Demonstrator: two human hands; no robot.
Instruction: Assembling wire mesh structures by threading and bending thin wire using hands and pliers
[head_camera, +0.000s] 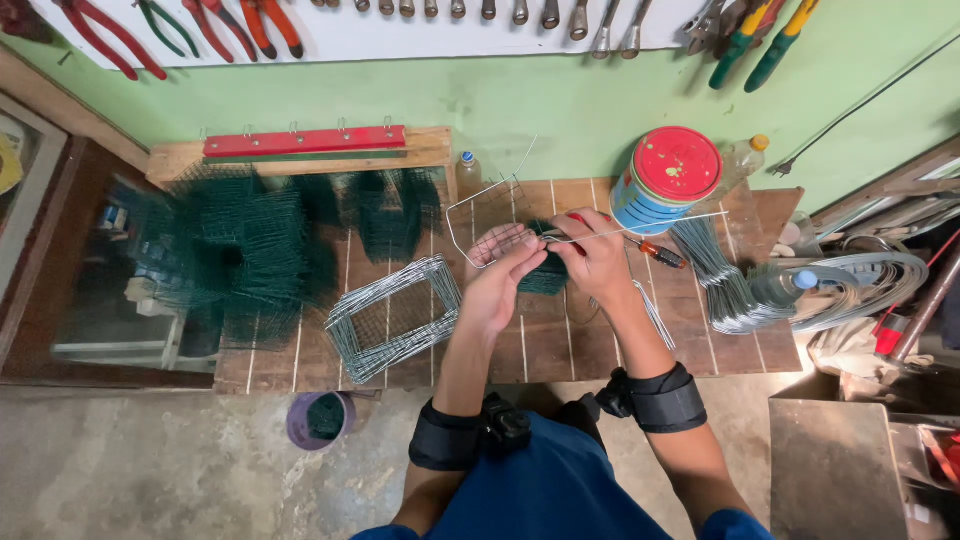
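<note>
My left hand (497, 275) pinches the near edge of a bent silver wire frame (478, 212) with a piece of green mesh (548, 276) under it. My right hand (592, 252) grips a red-handled tool and a long straight wire (670, 220) that runs to the right. Both hands meet over the wooden workbench (690, 320), fingers closed on the work.
A stack of rectangular wire frames (392, 315) lies left of my hands. Green mesh pieces (240, 250) pile at the far left. A red-lidded tin (668, 178), a screwdriver (660, 252), wire bundles (730, 285) and a purple cup (318, 420) are nearby. Pliers and wrenches hang on the wall.
</note>
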